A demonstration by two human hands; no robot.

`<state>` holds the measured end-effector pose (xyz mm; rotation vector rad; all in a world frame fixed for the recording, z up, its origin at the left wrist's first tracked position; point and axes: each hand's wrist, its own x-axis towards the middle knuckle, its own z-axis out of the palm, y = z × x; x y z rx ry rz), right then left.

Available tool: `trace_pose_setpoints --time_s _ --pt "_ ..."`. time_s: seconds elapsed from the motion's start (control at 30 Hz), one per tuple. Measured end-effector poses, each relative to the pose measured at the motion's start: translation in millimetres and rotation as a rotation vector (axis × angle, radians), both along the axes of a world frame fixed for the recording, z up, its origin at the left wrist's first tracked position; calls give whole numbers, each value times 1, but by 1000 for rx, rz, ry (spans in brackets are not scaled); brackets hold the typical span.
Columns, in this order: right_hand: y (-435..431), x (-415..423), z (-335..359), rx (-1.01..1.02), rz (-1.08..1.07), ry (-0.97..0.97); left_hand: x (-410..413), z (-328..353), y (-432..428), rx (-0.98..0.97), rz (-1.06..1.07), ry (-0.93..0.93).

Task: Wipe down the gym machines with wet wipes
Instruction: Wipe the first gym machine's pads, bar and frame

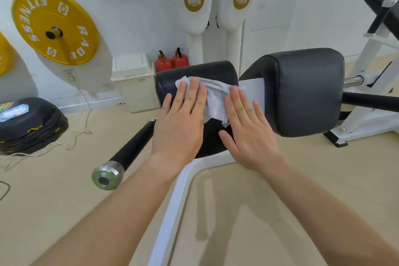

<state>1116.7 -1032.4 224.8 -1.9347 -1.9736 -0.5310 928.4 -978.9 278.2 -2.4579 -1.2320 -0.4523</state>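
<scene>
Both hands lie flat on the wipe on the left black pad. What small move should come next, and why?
Probably slide the wipe toward you over the left pad. The left hand and right hand press it flat, fingers straight, on the pad's far part; the dark surface between the hands, nearer to you, is not under the wipe yet.

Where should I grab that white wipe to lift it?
Probably pinch the wipe by its loose lower flap, free between the left hand and right hand, coming from the near side. Its upper part lies pressed flat on the black pad.
</scene>
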Motion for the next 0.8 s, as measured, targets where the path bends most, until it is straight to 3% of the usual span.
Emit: trace_pose_setpoints --time_s 0.2,0.4,0.67,0.8 --pt "-15 1 -36 51 95 -109 -16 -78 -38 -14 62 -118" --pt "36 -3 33 104 82 -136 0 -25 10 44 131 -264" --pt "-18 -10 -46 76 216 -252 -43 -106 -40 48 74 -109" --pt "-3 -6 -22 87 161 -285 -33 -71 -19 114 48 -100"
